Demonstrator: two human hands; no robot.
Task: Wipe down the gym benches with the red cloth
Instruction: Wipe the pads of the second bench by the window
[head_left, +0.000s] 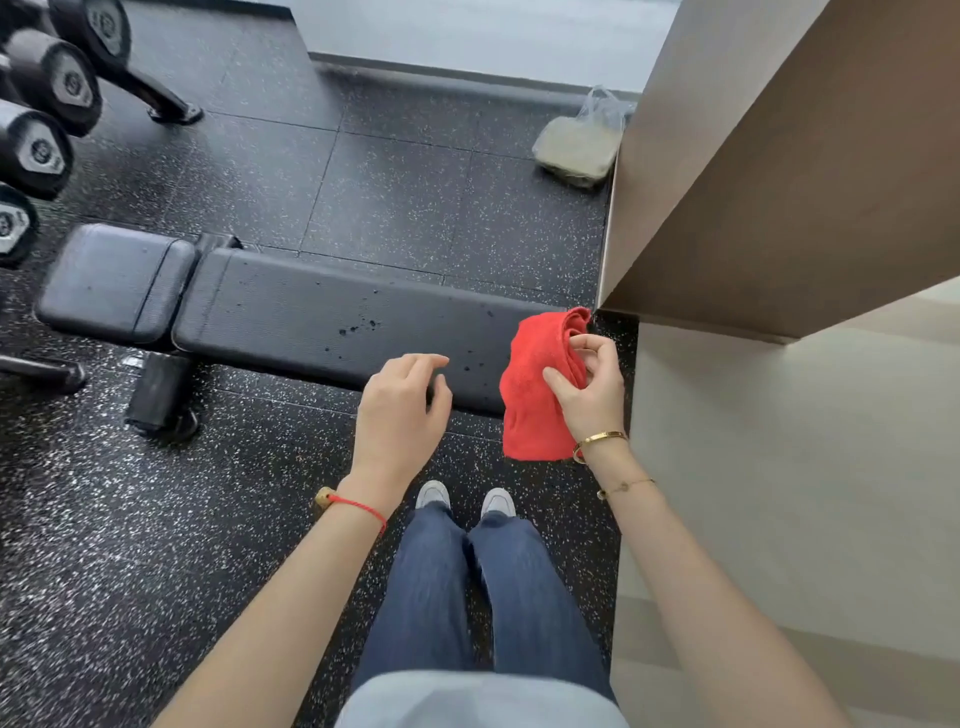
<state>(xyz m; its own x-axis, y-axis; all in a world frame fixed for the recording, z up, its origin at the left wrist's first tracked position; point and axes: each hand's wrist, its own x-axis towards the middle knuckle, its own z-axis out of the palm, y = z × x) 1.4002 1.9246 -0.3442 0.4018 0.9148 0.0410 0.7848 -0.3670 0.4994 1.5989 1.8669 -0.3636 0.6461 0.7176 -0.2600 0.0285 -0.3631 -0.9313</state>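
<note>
A black padded gym bench (291, 306) lies flat across the floor in front of me, with dark droplets speckling its long pad. The red cloth (530, 395) hangs bunched over the bench's right end. My right hand (589, 392) pinches the cloth's upper folds between thumb and fingers. My left hand (402, 410) hovers above the bench's near edge, fingers loosely curled, holding nothing.
A rack of black dumbbells (47, 114) stands at the far left. A brown wall block (779, 171) juts out at the right, close to the bench end. A clear plastic bag (579, 143) sits on the floor beyond. Speckled rubber flooring (156, 519) surrounds my feet.
</note>
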